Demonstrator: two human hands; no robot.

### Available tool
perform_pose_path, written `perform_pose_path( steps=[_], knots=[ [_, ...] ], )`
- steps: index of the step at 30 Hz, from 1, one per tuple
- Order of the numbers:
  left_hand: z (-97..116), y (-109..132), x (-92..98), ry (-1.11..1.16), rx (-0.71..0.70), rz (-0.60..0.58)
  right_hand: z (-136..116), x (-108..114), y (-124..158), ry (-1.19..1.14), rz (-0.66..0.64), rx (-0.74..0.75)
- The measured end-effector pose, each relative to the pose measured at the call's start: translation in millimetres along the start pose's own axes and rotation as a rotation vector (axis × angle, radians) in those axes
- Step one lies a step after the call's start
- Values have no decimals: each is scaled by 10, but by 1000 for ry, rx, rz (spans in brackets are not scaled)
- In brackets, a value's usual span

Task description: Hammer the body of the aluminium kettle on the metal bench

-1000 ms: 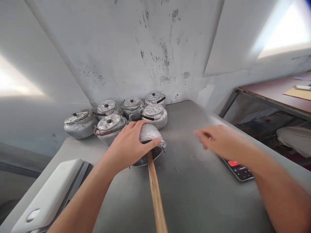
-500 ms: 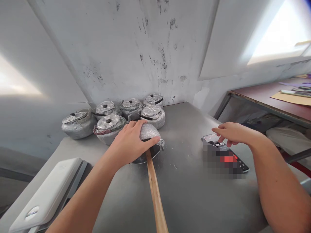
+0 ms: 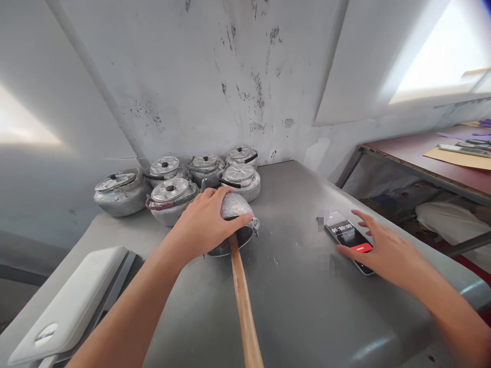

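My left hand (image 3: 209,217) curls over a dented aluminium kettle (image 3: 235,204) that lies tipped with its dark open mouth toward me. The thumb reaches across its rim. A long wooden handle (image 3: 245,312) runs out of the mouth toward me; its far end is hidden inside. At the right, my right hand (image 3: 378,245) hovers at a phone (image 3: 351,234) lying on the table, fingers spread and thumb by its lower left edge. Whether it touches the phone I cannot tell. The phone's screen reads 00:00:00 above a red button.
Several lidded aluminium kettles (image 3: 169,190) crowd the far left of the metal table (image 3: 303,306), against a stained wall (image 3: 245,76). A white power bank (image 3: 71,306) lies on a dark flat object at the near left. Beyond the right edge, another table (image 3: 422,148) holds papers.
My right hand has moved right and toward me, its fingers spreading. The phone now lies turned, at a steeper angle. My left hand has stayed on the kettle.
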State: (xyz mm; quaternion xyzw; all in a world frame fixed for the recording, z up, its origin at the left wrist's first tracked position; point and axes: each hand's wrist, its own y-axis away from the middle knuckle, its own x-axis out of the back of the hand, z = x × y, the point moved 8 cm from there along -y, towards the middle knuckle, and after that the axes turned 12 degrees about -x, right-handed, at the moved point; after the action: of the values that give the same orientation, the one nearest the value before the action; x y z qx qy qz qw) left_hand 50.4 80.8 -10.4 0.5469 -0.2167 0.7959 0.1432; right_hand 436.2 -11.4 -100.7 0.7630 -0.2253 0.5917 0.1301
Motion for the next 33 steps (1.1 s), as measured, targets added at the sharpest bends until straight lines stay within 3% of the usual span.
perform_pose_path(
  steps=[3, 12, 33],
  knots=[
    [-1, 5, 1, -2, -6, 1, 89, -127, 27, -27, -72, -41],
    [-3, 16, 10, 16, 1, -3, 246, -143, -67, -20, -103, -100],
    [-28, 3, 10, 24, 2, 10, 284, -143, -122, 14, -58, -116]
  ],
)
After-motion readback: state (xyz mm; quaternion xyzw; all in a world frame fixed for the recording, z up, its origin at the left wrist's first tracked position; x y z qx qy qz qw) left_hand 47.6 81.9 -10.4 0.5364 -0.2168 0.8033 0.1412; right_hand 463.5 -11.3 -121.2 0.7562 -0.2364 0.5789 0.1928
